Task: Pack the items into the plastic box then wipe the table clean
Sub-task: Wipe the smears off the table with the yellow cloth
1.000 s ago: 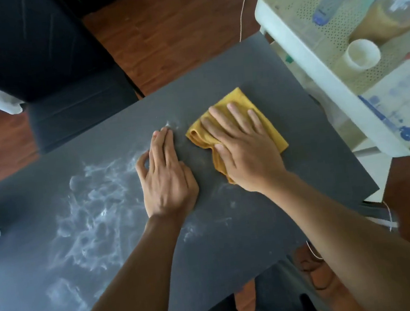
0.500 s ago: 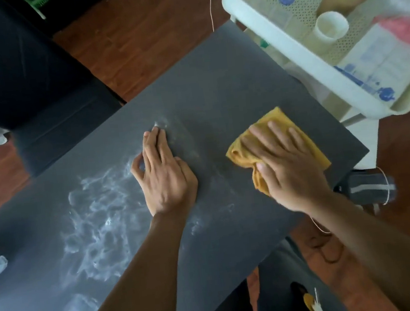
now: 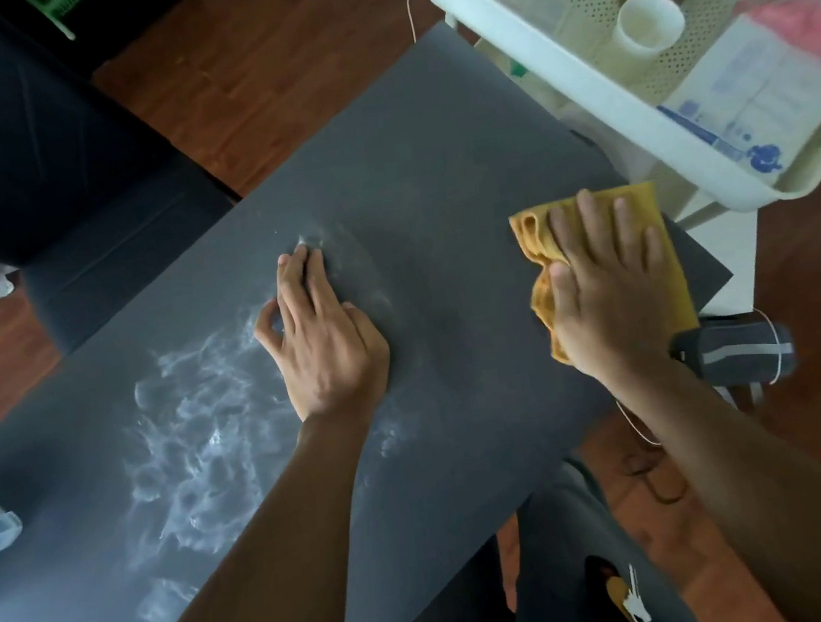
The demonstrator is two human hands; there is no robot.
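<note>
The folded yellow cloth (image 3: 659, 249) lies flat at the right corner of the dark grey tabletop (image 3: 435, 194), its long axis running from the far edge toward the near edge, its bunched folds facing left toward the middle. The right hand (image 3: 608, 297) presses down on it with straight, spread fingers, a flat grip with nothing curled round the cloth. The left hand (image 3: 324, 342) rests palm-down on the bare tabletop near the middle, fingers straight and together, pointing to the far edge. White smeared residue (image 3: 195, 425) covers the tabletop left of that hand. A pale plastic perforated cart tray (image 3: 549, 71) stands just beyond the right corner.
</note>
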